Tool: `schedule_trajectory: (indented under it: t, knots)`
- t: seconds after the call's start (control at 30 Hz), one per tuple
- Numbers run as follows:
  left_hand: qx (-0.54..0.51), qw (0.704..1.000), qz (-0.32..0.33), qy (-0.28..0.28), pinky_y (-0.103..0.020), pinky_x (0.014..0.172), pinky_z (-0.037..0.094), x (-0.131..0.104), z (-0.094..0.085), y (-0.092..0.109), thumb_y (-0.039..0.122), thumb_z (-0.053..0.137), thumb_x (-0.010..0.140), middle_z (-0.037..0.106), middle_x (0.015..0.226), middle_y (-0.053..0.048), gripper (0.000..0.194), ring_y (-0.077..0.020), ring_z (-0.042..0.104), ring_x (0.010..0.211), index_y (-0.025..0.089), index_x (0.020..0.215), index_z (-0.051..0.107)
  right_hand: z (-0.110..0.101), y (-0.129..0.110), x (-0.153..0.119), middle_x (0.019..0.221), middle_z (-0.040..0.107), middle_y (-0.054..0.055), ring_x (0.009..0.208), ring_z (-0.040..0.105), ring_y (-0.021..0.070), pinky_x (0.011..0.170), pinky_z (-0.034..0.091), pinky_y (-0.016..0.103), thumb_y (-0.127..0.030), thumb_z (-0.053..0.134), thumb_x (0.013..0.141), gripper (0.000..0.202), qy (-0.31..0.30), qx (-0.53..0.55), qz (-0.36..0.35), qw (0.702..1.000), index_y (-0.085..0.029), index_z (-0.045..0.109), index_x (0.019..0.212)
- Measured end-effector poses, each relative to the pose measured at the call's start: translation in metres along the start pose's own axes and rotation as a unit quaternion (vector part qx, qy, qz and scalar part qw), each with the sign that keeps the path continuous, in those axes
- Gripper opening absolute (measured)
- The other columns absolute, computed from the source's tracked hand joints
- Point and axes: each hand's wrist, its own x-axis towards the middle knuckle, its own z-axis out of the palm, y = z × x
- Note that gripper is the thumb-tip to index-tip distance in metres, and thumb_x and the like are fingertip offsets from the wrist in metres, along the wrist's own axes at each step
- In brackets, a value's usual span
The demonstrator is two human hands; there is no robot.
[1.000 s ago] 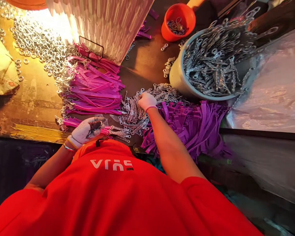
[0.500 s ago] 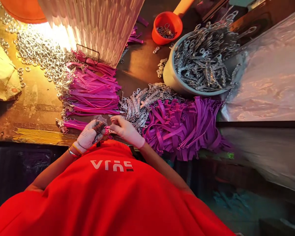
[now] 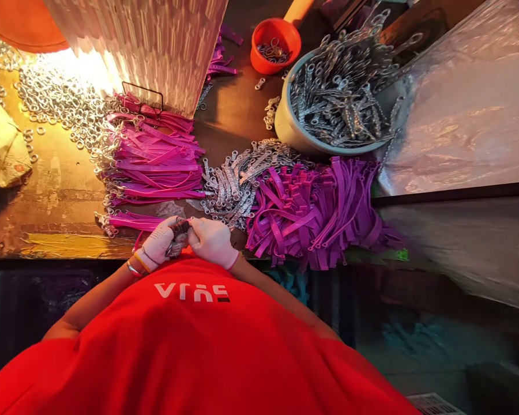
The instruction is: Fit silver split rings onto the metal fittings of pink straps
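Note:
My left hand (image 3: 158,245), in a white dotted glove, is closed in front of my red shirt. A purple strap (image 3: 138,239) comes out beside its wrist side, and a dark brown wrapped piece (image 3: 180,226) shows at its fingers; I cannot tell what that piece is. Pressed against it, my right hand (image 3: 214,239), also gloved in white, has its fingers closed, and what they grip is hidden. Just beyond the hands lie purple straps with metal rings (image 3: 155,164). Short metal chain pieces (image 3: 236,181) and a heap of plain purple straps (image 3: 303,213) lie to the right.
Loose metal rings (image 3: 64,104) are spread at the left under a bright lamp with an orange shade (image 3: 30,23). A ribbed translucent sheet (image 3: 151,46) stands behind the straps. A grey bucket of chains (image 3: 285,118) and a small orange cup (image 3: 259,60) stand at the back right.
My right hand has moved left and down against my left hand, its fingers now closed in. The pink strap end between the hands is now covered. The view has shifted slightly.

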Motion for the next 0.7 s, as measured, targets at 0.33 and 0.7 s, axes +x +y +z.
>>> schedule_trajectory:
  t: [0.33,0.7]
  knots:
    - [0.022,0.999,-0.043,0.009,-0.019,0.037,0.027,0.044,0.011,-0.001,0.029,0.061,0.076,0.037,0.050,0.007,0.019,-0.0068,0.030,0.036,0.019,0.067,0.047,0.011,0.022,0.003,0.084,0.072,0.011,0.076,0.062,0.0201,0.066,0.036,0.029,-0.038,0.040,0.098,0.036,-0.006,0.118,0.107,0.987,-0.015,0.067,0.092]
    - [0.592,0.769,0.149,0.190,-0.032,0.078,0.048,0.136,-0.004,0.047,0.007,0.049,0.089,0.058,0.124,-0.018,0.042,-0.0252,0.065,0.093,0.017,0.128,0.061,0.020,0.054,0.036,0.068,0.053,-0.003,0.065,0.048,0.0147,0.062,0.040,0.024,-0.049,0.039,0.096,0.035,0.064,0.372,0.287,0.880,-0.021,0.060,0.090]
